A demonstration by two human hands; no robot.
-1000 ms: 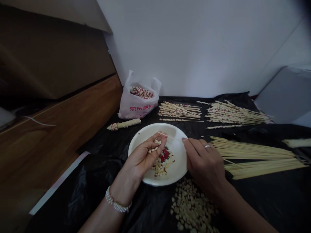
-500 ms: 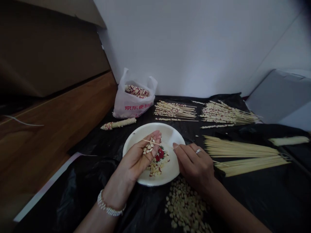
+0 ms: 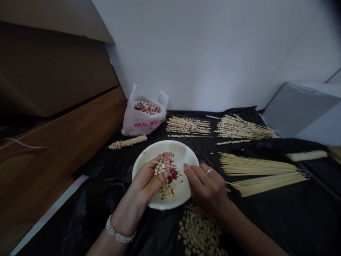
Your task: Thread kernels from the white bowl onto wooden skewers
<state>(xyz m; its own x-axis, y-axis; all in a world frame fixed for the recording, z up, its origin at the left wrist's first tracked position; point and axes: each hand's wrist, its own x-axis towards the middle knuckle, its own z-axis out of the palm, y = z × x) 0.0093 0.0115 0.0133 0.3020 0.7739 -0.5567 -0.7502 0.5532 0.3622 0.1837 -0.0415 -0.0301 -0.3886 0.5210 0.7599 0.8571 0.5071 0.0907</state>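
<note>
Over the white bowl [image 3: 191, 153], my left hand [image 3: 150, 177] is palm up and cupped around a small heap of pale corn kernels [image 3: 159, 169]. My right hand [image 3: 206, 183], a ring on one finger, pinches a thin bamboo skewer [image 3: 170, 165] at the bowl's right side. The skewer reaches left across my left palm, just above the kernels, and its other end is hidden by my right hand. More loose kernels [image 3: 167, 192] lie in the bowl on its red flower print. A larger pile of kernels [image 3: 199, 231] spreads below my right forearm.
A plastic bag [image 3: 141, 122] with corn cobs stands behind the bowl, near a partly stripped cob [image 3: 128, 142]. Kernel-threaded skewers lie in two bundles [image 3: 186, 126] [image 3: 237, 128] at the back. Bare skewers [image 3: 258, 165] fan out at right on the black plastic sheet [image 3: 287, 217].
The view has shifted slightly, so the whole scene sits lower and a little left. More of the skewer shows between my hands, which keep nearly the same pose.
</note>
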